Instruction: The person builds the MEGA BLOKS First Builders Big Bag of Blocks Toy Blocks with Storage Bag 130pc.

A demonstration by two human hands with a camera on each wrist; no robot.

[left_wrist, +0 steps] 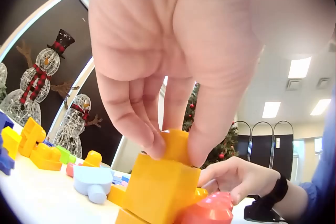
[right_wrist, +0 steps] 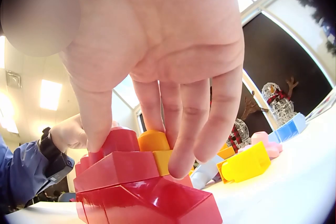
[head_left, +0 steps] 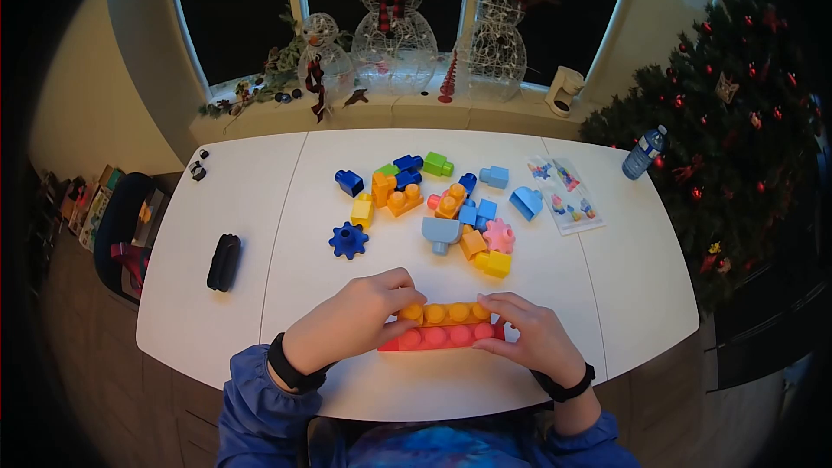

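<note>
In the head view, a row of orange blocks [head_left: 458, 314] stands behind and against a row of red blocks [head_left: 435, 337] near the table's front edge. My left hand [head_left: 360, 316] is at the left end; the left wrist view shows its thumb and fingers pinching the stud of an orange block [left_wrist: 160, 188]. At the right end, my right hand [head_left: 539, 338] holds the rows between thumb and fingers. The right wrist view shows the right thumb on a red block [right_wrist: 118, 171] stacked on another red piece [right_wrist: 152, 203], with the fingertips by an orange stud [right_wrist: 153, 141].
Loose blocks lie behind the hands, among them a dark blue gear [head_left: 348, 241], a pink gear [head_left: 499, 236] and a yellow block [head_left: 493, 263]. A picture sheet [head_left: 568, 195] and a bottle [head_left: 645, 152] are at the right; a black case [head_left: 224, 262] lies left.
</note>
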